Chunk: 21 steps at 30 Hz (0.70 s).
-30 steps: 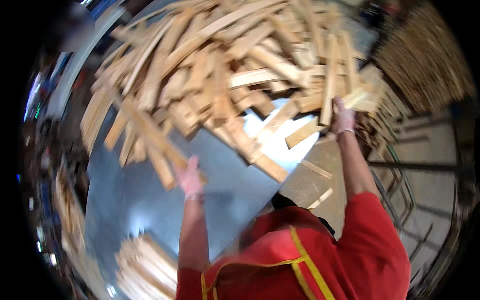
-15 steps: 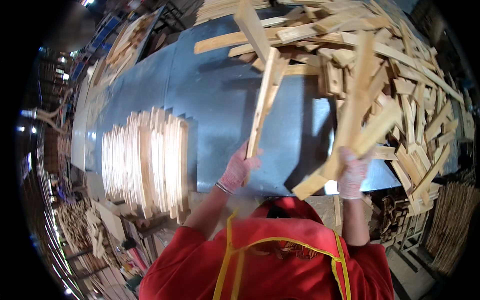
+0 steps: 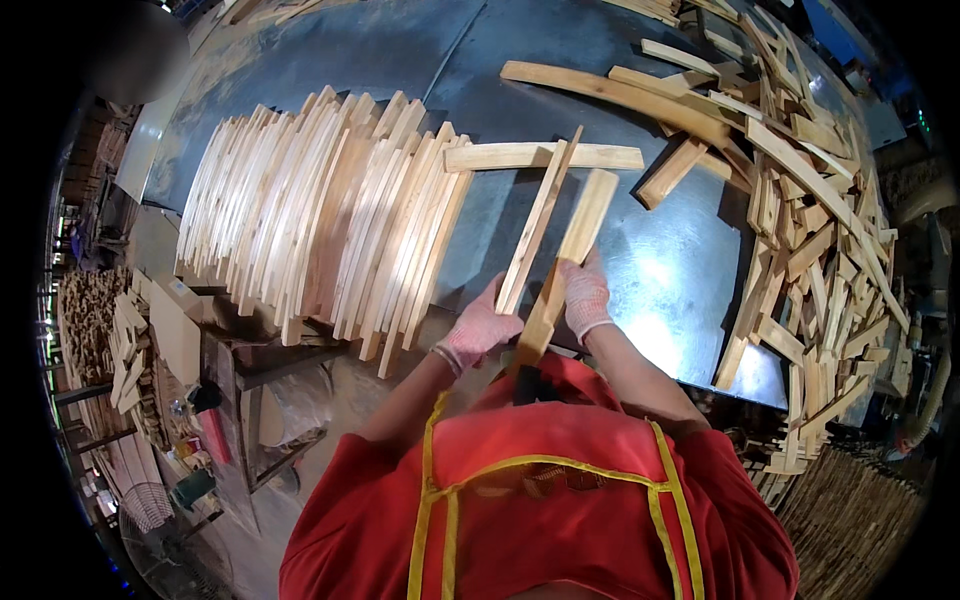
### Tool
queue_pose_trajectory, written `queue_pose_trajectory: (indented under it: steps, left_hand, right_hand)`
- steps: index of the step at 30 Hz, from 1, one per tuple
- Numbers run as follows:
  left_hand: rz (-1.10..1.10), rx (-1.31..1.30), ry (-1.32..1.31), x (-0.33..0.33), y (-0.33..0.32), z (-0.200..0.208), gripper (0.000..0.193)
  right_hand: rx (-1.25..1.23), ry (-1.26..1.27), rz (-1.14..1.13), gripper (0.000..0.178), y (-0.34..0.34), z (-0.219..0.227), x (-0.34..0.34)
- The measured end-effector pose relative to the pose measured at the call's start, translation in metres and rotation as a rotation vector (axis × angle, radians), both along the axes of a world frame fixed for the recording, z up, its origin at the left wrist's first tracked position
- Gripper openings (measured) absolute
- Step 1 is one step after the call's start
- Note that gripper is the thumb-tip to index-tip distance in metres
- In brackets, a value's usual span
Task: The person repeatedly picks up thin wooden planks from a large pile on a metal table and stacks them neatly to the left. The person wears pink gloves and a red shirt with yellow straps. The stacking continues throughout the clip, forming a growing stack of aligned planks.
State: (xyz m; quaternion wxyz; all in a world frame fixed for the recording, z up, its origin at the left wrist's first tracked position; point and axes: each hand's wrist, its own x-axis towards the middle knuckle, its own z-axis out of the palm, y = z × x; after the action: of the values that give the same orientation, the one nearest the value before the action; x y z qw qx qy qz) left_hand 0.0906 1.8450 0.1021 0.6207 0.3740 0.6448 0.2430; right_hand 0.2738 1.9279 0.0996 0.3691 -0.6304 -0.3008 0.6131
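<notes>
My left hand point(image 3: 480, 330), in a pinkish-white knitted glove, is closed round the lower end of narrow wooden strips point(image 3: 540, 225), which point up and away over the table. Beside it my right hand point(image 3: 585, 293), gloved alike, grips a wider wooden board point(image 3: 583, 222) from its right side. The board's lower end reaches close to my chest. Beyond both hands another wooden strip point(image 3: 605, 156) lies crosswise, its left end at a long row of wooden strips point(image 3: 325, 200). Those strips stand packed side by side, their near ends uneven and jutting past the table edge.
The blue-grey metal table point(image 3: 480, 90) spreads out in front of me. A loose heap of wooden pieces point(image 3: 810, 250) covers its right side, with one long board point(image 3: 620, 92) jutting left. More wood is stacked below at left point(image 3: 90, 320) and at lower right point(image 3: 860, 525).
My view has swung left, toward the row of strips. My hands have come close together, and the right one has moved away from the heap with its wood.
</notes>
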Motion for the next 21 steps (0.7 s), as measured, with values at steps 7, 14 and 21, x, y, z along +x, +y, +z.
queue_pose_trajectory:
  steps: [7, 14, 21]
  left_hand:
    - [-0.258, 0.063, 0.757, 0.001, 0.006, 0.010, 0.118]
    - [-0.168, 0.109, 0.626, -0.010, 0.017, 0.001, 0.088]
    - [0.117, 0.096, 0.455, -0.017, -0.014, 0.008, 0.080]
  right_hand:
    - [0.029, -0.323, 0.747, 0.077, 0.037, 0.011, -0.021]
    - [1.158, -1.527, 0.565, 0.059, 0.205, -0.021, 0.042]
    - [0.469, -0.849, 0.877, 0.065, 0.239, 0.016, 0.051]
